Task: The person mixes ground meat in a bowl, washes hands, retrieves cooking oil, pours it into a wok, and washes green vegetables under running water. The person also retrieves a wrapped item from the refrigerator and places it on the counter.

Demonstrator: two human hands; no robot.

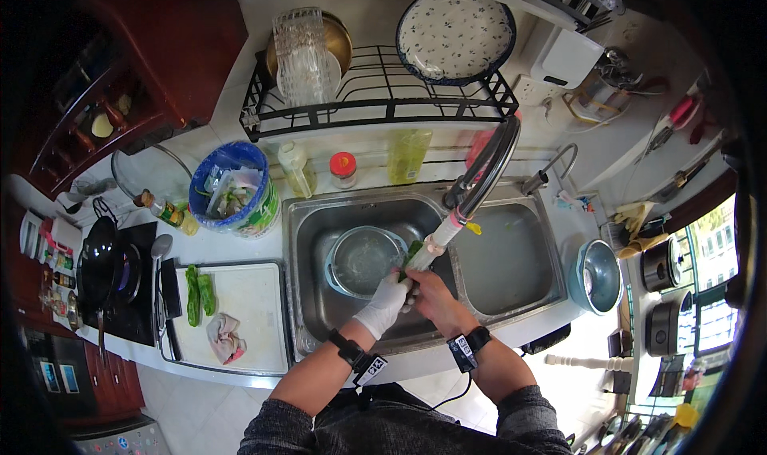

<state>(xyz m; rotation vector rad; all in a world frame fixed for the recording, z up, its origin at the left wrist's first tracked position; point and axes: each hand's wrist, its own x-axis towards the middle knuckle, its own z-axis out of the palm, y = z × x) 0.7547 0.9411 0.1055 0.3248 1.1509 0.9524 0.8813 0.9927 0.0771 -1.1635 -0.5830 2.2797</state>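
My left hand (388,302), in a white glove, is closed around a green pepper (413,250) beneath the faucet's spray nozzle (435,239). The bare fingers of my right hand (436,296) grip the same pepper's near end; part of it is hidden by the hands and nozzle. Below and to the left, a basin (365,263) holding water rests in the left bowl of the steel sink (311,329). Two more green peppers (193,296) lie on the white cutting board (257,317), near a crumpled cloth (226,338).
Left of the board, a wok (99,251) stands on a stove with a blue flame showing. A lined bucket (263,209) holds scraps. Cloudy water fills the right sink bowl (509,269); a blue-grey bowl (596,278) sits beyond it. A black dish rack (383,110) hangs above.
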